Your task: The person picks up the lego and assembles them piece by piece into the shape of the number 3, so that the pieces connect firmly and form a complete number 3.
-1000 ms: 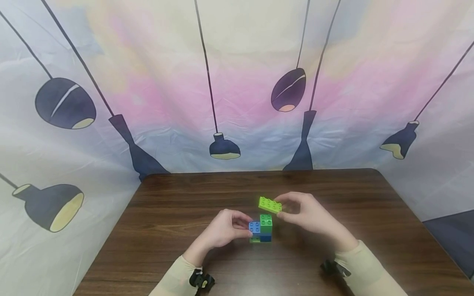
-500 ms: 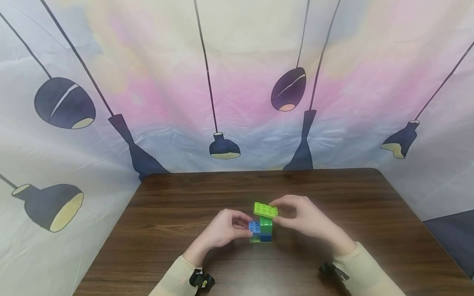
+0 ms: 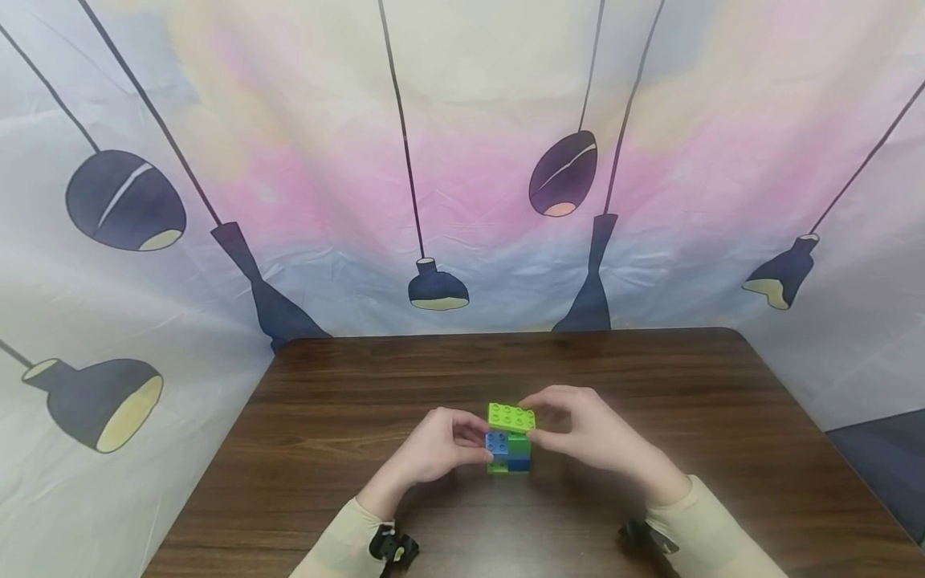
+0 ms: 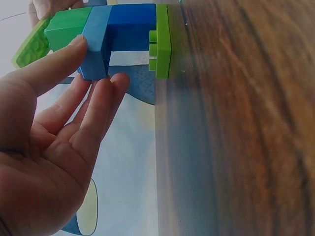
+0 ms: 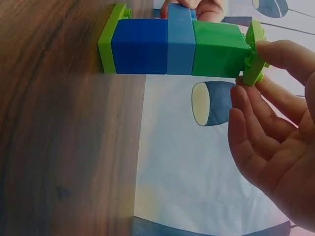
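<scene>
A small stack of toy building bricks stands on the table. Its base is a flat lime brick [image 4: 164, 42], with a dark blue brick [image 5: 140, 46] over one end. Above that lies a thinner light blue brick [image 3: 496, 443], jutting out to the left, and on it a green brick [image 5: 219, 49]. My left hand [image 3: 437, 449] pinches the jutting end of the light blue brick between thumb and fingers. Between thumb and fingers of my right hand [image 3: 588, 429] is a second flat lime brick [image 3: 511, 417], slightly tilted at the green brick's studs. Whether it is seated cannot be told.
The dark wood table [image 3: 347, 401] extends around the stack. Behind it hangs a cloth backdrop [image 3: 491, 160] printed with lamps. Black wrist cameras sit on both sleeves, such as the left wrist camera [image 3: 393, 547].
My right hand has brought the lime brick left and down, from behind and right of the stack to over the green brick. The left hand and the stack have stayed in place.
</scene>
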`<state>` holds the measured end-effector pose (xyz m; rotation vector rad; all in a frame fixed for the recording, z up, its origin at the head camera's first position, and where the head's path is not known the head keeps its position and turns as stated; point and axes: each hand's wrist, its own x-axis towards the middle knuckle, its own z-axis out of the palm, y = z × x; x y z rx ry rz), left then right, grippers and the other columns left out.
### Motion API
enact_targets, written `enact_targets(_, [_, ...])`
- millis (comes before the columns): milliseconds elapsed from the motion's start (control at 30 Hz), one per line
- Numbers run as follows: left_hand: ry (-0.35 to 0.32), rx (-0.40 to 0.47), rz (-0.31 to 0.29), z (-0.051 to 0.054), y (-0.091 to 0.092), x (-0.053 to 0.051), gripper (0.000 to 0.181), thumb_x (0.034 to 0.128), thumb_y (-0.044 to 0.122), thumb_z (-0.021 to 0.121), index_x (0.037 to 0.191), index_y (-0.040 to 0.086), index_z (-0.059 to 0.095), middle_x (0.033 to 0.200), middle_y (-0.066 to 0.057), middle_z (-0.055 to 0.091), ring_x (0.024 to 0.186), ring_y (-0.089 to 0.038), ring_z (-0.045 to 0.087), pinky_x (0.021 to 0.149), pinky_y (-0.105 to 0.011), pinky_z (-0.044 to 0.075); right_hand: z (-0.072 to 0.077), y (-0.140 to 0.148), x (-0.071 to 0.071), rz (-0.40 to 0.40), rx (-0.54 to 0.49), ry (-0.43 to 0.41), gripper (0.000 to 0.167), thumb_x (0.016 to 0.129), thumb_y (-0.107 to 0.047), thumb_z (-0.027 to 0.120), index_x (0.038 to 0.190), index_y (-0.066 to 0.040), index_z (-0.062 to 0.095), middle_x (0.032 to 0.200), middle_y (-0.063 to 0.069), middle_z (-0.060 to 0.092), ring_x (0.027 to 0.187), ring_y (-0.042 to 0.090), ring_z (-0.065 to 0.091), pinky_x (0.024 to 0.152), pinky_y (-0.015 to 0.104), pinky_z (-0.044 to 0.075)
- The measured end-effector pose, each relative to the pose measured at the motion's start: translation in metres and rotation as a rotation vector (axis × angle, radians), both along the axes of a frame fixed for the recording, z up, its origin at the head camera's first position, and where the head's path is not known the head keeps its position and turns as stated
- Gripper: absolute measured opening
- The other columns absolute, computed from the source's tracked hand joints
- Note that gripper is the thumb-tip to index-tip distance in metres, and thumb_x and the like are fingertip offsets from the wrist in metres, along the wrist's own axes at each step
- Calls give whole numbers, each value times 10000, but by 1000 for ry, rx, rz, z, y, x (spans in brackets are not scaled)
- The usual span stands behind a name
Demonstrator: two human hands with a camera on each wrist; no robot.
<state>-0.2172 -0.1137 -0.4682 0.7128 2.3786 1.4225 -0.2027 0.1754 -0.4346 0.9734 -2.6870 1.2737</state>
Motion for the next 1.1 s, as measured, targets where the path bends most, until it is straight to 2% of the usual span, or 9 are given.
enact_targets(267, [-5, 13, -11, 0, 0, 0, 284, 914, 159, 876, 1164, 62, 785, 1009, 12, 785, 927, -139, 754, 801, -283, 608, -4, -4, 0, 25, 2, 31, 329, 942, -168, 845, 1259, -166, 757, 1190, -73, 740, 1023, 100, 699, 862, 332, 604])
enact_targets(800, [-2, 22, -15, 1, 0, -1, 274, 906, 151, 883, 1142, 50, 786, 1014, -13, 782, 944, -162, 751, 806, -285, 609, -3, -3, 1, 17, -14, 12, 339, 934, -186, 857, 1254, -168, 748, 1188, -65, 748, 1007, 150, 721, 867, 356, 607])
enact_targets(1100, [-5, 14, -11, -1, 0, -1, 264, 906, 163, 884, 1134, 69, 790, 1009, 6, 775, 946, -154, 745, 812, -289, 610, -5, -3, 1, 4, -2, 32, 292, 929, -212, 864, 1206, -190, 774, 1153, -99, 751, 1006, 158, 720, 875, 366, 606])
